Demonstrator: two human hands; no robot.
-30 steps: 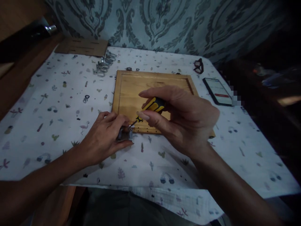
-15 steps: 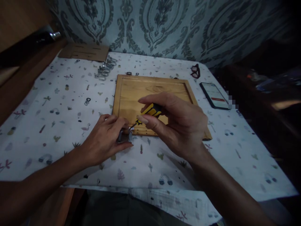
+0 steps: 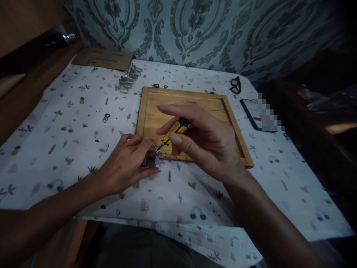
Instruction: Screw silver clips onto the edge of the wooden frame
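My right hand (image 3: 208, 143) holds a small screwdriver (image 3: 177, 131) with a yellow and black handle. Its thumb lies along the handle and the index finger is lifted away. The slanted shaft points down to a metal hinge (image 3: 157, 160) at the near left corner of a wooden cabinet door (image 3: 184, 97). Fingers and thumb of my left hand (image 3: 125, 162) close around this hinge, partly hiding it. The very tip of the screwdriver is too small to make out.
Several more metal hinges (image 3: 128, 79) lie at the back left, close to a flat piece of cardboard (image 3: 103, 58). Red-framed glasses (image 3: 235, 85) and a phone (image 3: 252, 113) lie to the right on the patterned tablecloth (image 3: 83, 141). A patterned wall (image 3: 189, 33) rises behind.
My right hand's fingers have loosened and shifted around the screwdriver handle, which stands slightly steeper. My left hand keeps its hold on the hinge. The whole view has moved slightly.
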